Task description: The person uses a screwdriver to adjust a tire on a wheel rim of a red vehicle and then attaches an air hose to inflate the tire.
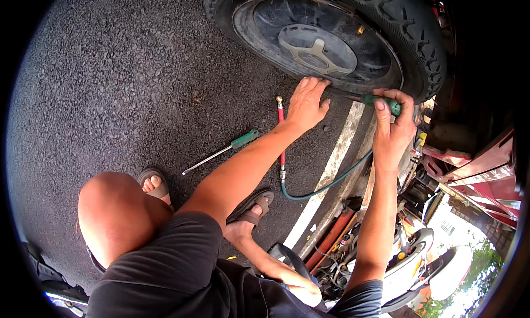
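Note:
A wheel with a black tyre (pixel 422 53) and a dark, dirty rim (pixel 265 33) leans across the top of the view. My right hand (pixel 395 130) grips a screwdriver by its green handle (pixel 394 106); the metal shaft points left against the lower edge of the wheel, its tip hidden. My left hand (pixel 302 108) rests with its fingertips on the tyre's lower side, thumb apart, near that shaft. On the asphalt left of my left forearm lies another green-handled screwdriver (pixel 244 138).
A red air-hose wand (pixel 281 127) with a brass tip lies behind my left forearm, joined to a teal hose (pixel 309 197) curving right. A white painted line (pixel 314 207) crosses the asphalt. Tools and parts crowd the right, beside a parked scooter (pixel 411 263) and a red metal cabinet (pixel 486 180).

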Available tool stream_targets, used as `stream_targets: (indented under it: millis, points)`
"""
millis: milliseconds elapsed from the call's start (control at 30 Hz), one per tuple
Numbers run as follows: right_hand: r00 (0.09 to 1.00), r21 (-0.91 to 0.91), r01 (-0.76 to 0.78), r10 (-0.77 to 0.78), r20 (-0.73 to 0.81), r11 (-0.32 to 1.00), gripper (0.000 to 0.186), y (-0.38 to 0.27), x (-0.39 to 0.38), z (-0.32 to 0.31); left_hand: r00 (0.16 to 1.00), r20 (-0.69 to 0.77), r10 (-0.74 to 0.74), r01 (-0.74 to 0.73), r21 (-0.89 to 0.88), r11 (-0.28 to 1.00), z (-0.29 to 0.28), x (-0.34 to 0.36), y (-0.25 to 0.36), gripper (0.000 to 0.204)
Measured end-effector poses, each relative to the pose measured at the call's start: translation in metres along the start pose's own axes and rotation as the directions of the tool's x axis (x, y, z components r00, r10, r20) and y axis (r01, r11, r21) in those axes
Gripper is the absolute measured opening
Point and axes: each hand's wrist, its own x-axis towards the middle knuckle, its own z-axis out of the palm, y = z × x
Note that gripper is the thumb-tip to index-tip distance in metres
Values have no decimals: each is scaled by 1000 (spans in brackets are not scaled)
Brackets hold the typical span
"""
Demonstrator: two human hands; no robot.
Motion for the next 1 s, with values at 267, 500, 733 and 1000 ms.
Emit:
stream_targets:
  millis: [267, 500, 733, 1000]
  points:
    - [994, -42, 54, -58, -87, 998, 22, 3, 4, 0, 990, 136, -34, 13, 150, 989, 6, 11, -2, 31]
    - [999, -120, 46, -47, -7, 992, 25, 5, 3, 12, 980, 200, -2, -39, 198, 979, 4, 32, -20, 16]
    - [997, 666, -37, 72, -25, 745, 30, 21, 9, 64, 933, 354, -58, -21, 216, 976, -6, 45, -15, 20]
    - [960, 315, -38, 122, -252, 948, 39, 8, 14, 78, 907, 420, -25, -71, 212, 975, -13, 48, -20, 22]
